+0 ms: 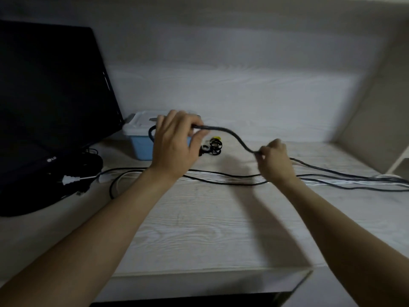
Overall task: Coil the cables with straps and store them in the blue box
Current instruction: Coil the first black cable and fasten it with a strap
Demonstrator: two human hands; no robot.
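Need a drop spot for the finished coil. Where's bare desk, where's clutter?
Free: the desk between its front edge and the loose cables, between the forearms. Also the far right strip behind the cables. Crowded: around the blue box, the straps, and the monitor base at left.

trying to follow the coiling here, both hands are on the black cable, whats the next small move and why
Probably bring the right hand toward the left hand to fold the black cable into a loop: a short span hangs between both grips, and the rest trails uncoiled across the desk.
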